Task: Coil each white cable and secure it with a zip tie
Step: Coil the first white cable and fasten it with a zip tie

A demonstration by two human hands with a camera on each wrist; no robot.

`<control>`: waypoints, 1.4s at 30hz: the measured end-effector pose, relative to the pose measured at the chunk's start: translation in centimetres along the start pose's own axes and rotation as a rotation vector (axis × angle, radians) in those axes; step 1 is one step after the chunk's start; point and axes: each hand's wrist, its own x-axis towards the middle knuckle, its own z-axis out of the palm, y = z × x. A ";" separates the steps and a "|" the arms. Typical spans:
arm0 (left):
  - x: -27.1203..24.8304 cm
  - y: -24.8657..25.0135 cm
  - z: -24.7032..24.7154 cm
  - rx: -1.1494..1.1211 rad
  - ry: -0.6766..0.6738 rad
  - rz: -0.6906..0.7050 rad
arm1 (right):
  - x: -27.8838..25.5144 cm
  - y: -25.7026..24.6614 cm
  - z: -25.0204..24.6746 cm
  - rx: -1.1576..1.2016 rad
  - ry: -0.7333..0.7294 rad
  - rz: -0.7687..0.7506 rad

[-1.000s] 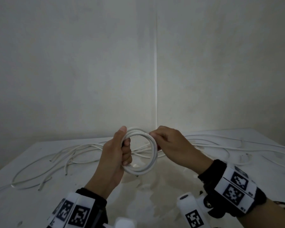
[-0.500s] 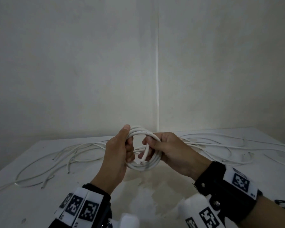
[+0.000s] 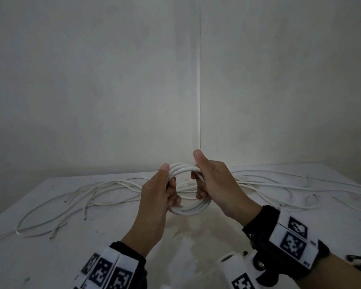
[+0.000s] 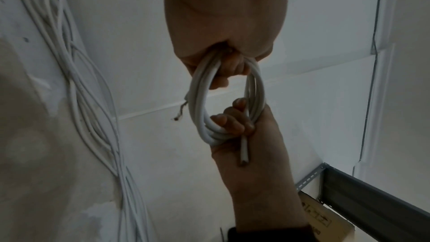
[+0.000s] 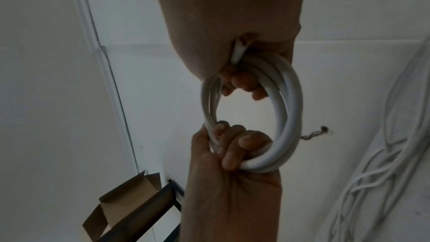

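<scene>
**Both grips closed on a finished coil, no tie on it yet**

The left hand (image 3: 156, 197) and the right hand (image 3: 215, 184) each curl their fingers round opposite sides of the coiled white cable (image 3: 188, 211), held upright above the worktop (image 3: 50, 257). The coiling looks done; binding comes next, which calls for one hand to keep the loops pinched while the other fetches a zip tie, none of which I can make out here. The coil has several tight turns; one cut end (image 4: 243, 155) pokes out, another shows frayed strands (image 5: 314, 133). Loose cables (image 3: 75, 197) lie behind.
</scene>
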 end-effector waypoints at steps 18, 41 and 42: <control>-0.4 0.0 0.5 -0.006 -0.065 -0.051 | -0.4 0.6 -1.1 -0.210 -0.106 -0.097; 0.0 0.4 -0.4 0.114 -0.127 -0.138 | -0.6 0.4 -2.0 -0.385 -0.313 -0.190; 0.0 0.4 -0.5 0.128 -0.145 -0.134 | -0.5 0.5 -2.0 -0.390 -0.299 -0.199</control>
